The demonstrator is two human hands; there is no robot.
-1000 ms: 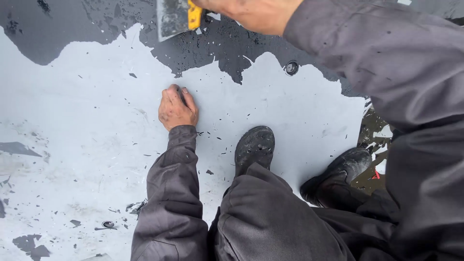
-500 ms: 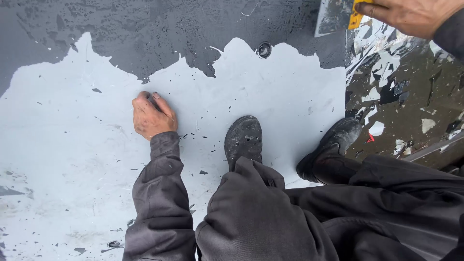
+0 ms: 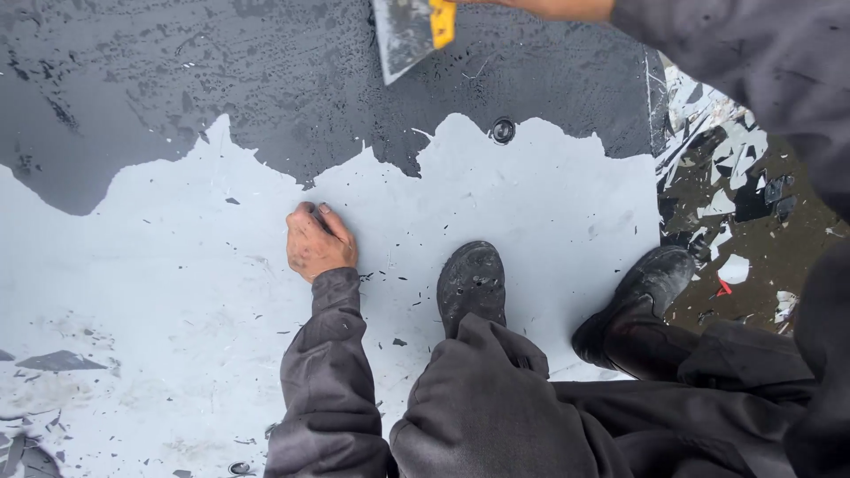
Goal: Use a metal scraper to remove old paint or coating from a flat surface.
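Now the scraper (image 3: 409, 34) has swung back over dark coating; right hand (image 3: 549, 7) grips its handle, left hand (image 3: 317, 246) fisted on bared panel (image 3: 531, 204).

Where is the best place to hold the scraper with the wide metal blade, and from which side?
Probably by the yellow handle part of the scraper, coming from above, opposite the blade edge. The right hand already holds it there; the blade's flat, dirty face points down toward the floor.
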